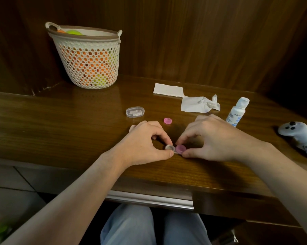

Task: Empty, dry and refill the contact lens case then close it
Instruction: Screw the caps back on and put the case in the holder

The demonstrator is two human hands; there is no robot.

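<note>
Pink plastic marks the cap (180, 148) that is pinched between thumb and forefinger of the right hand (209, 138) on the right-hand well of the contact lens case (175, 149). The case is kept low at the front of the wooden surface (60, 121), between the two hands, with its long axis running left to right across the person. Its clear left well (169, 147), uncapped and facing up, is gripped by the curled thumb and forefinger of the left hand (147, 142), so each hand is nearest its own end of the case. A second pink cap (167, 120) lies loose just beyond the hands, a little nearer the left one; whether it rests rim up cannot be told. The capping of the right well seems to be in hand, and the left well is judged to be capped next, the loose cap being reached for away from the body. Beyond are seen a crumpled tissue (198, 104), a folded tissue (168, 90), a white solution bottle (236, 112) standing upright, and a small clear box (135, 111).
</note>
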